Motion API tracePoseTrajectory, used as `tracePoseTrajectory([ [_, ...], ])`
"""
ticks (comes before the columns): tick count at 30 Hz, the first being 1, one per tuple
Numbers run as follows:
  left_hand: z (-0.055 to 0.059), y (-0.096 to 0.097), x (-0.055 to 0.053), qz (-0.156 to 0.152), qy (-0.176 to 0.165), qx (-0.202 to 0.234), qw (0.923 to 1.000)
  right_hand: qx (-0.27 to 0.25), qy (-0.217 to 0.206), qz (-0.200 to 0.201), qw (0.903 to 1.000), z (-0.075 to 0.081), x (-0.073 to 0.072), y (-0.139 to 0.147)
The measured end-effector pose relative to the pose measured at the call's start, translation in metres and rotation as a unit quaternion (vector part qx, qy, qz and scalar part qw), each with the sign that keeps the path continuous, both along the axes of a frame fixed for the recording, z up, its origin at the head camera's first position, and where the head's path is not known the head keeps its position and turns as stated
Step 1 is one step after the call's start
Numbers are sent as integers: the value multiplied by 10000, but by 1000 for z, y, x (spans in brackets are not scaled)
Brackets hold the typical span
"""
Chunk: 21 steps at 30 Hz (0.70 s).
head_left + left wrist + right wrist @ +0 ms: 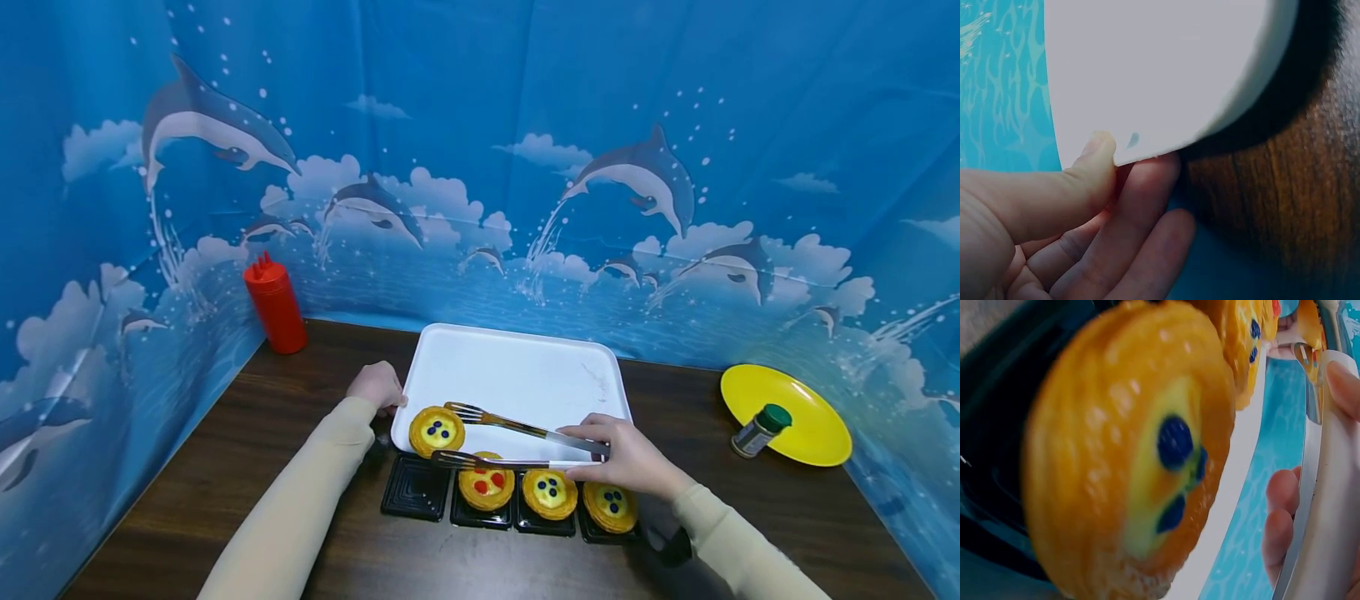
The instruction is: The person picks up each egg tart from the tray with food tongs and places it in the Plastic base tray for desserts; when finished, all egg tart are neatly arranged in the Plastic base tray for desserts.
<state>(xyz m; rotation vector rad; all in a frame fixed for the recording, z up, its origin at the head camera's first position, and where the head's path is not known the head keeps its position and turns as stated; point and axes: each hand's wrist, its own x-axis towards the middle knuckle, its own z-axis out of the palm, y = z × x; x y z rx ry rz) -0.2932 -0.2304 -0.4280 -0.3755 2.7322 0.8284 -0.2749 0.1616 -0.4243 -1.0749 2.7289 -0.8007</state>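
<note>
My left hand (377,387) pinches the left rim of a white tray (517,367) between thumb and fingers; the left wrist view shows the thumb (1094,153) on top. In my right hand (626,454) is a pair of tongs (525,427), its two arms spread apart. The tongs' tips lie beside a blueberry tart (437,431) at the tray's front left corner; whether they touch it I cannot tell. A strawberry-topped tart (486,490) is partly behind the lower arm. Two more blueberry tarts, one in the middle (550,493) and one at right (611,507), sit on black square dishes.
A bare black dish (415,490) stands at the left end of the row. Back left is a red squeeze bottle (276,304). At right, a green-capped shaker (761,431) stands by a yellow plate (813,425). A blue dolphin-print curtain (480,167) borders the dark wooden table.
</note>
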Motion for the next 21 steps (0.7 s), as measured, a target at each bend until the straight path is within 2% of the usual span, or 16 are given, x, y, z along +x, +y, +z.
tracePoseTrajectory([
  [12,-4,0,-1,31,8,-108,9999,-62,-70,284,9996,-8,15,-1],
  [21,-6,-1,-2,68,31,-164,9998,-51,-261,298,9992,-12,21,-4],
])
